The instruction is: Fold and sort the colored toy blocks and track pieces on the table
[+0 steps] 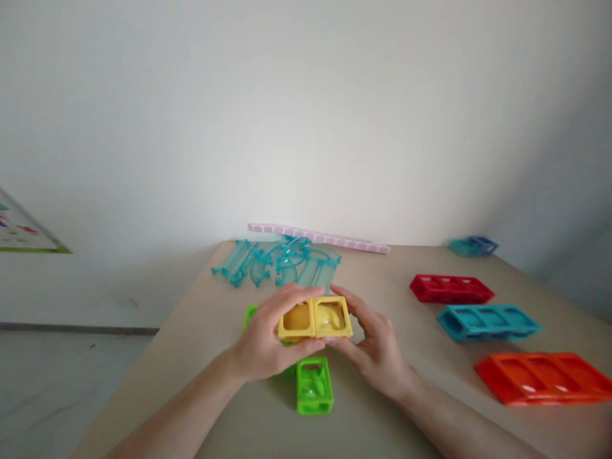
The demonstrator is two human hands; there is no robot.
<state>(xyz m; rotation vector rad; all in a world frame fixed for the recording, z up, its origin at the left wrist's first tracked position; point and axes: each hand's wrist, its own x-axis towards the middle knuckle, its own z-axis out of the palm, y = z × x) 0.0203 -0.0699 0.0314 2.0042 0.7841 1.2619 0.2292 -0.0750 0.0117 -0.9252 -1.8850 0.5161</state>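
Two yellow open-sided toy blocks (314, 318) sit side by side, touching, above the middle of the table. My left hand (272, 328) is closed around the left one, fingers on top and thumb below. The right one is pinched from its right side by my right hand (370, 338). Below them a green toy block (314, 386) rests on the table, with a clear rounded shape inside. More green shows behind my left hand, mostly hidden by it.
On the right lie a red block row (451, 289), a blue block row (488, 322) and an orange block row (545, 378). Several translucent teal track pieces (282, 261) are heaped at the back, before a lilac patterned strip (319, 237). Dark blue pieces (480, 246) stand in the far right corner.
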